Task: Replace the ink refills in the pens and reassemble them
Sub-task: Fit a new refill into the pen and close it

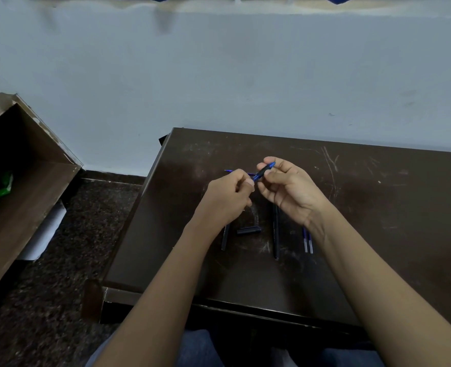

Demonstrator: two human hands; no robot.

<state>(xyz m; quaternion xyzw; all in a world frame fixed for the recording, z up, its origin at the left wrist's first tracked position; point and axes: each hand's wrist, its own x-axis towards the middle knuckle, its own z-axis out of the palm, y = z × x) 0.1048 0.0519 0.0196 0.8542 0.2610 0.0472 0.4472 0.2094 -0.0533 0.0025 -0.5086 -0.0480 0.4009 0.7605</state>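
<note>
Above a scratched dark brown wooden table, the right hand clamps thumb and fingers on a short blue-and-black plastic pen front section. Just left, the left hand pinches a thin blue ink refill in curled fingers. Two spare refills, a long black barrel and a black cap lie nearer. The parts look light and slick. The refill probably bends, so it is best pinched close to the section.
</note>
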